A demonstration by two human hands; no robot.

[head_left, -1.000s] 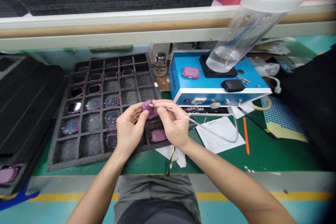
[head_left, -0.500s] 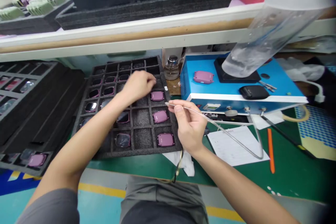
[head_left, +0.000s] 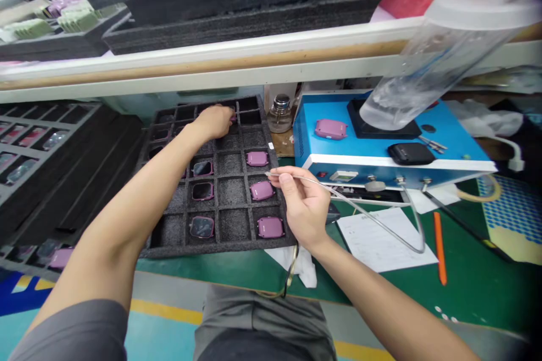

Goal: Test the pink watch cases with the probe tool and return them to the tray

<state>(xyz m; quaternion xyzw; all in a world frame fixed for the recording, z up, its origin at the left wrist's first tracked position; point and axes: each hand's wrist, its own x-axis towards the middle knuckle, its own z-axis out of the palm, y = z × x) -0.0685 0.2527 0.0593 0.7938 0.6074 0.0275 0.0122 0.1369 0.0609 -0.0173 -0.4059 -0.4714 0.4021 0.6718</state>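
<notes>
At five o'clock our right hand (head_left: 307, 203) pinches a tube (head_left: 359, 210) that, if swung, could scratch a purple case (head_left: 262, 190) while our left hand (head_left: 215, 122), grip unclear, reaches a watch (head_left: 232, 117) at ten o'clock.

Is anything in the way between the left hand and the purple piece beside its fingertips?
Nothing visible: the left hand is over the foam tray, right at the purple piece. The hand mostly hides it, so the grip is unclear.
</notes>
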